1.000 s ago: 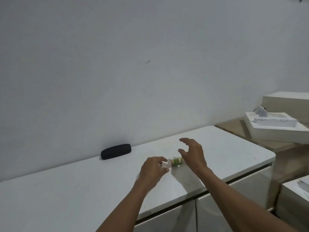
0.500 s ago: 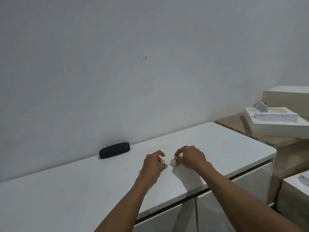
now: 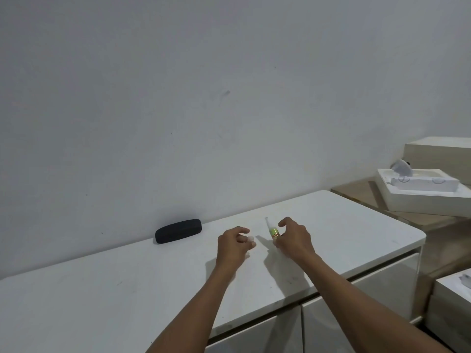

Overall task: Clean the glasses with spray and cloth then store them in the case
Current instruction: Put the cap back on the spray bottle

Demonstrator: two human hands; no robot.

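A small spray bottle (image 3: 273, 231) with a green and yellow label stands tilted in my right hand (image 3: 293, 239), its thin white nozzle bared and pointing up. My left hand (image 3: 233, 244) is beside it, a short gap away, with its fingers closed on the bottle's small clear cap (image 3: 251, 239). A closed black glasses case (image 3: 178, 230) lies on the white cabinet top (image 3: 127, 289) by the wall, to the left of both hands. No glasses and no cloth are in view.
The cabinet top ends at a rounded right corner (image 3: 418, 238), with cabinet doors below its front edge. Past it, lower on the right, white boxes (image 3: 420, 192) lie on a brown surface, and another white box (image 3: 453, 296) sits at the lower right.
My hands came together on the bottle, then drew apart. The cap has come off in my left hand and the bottle is raised in my right, its nozzle showing.
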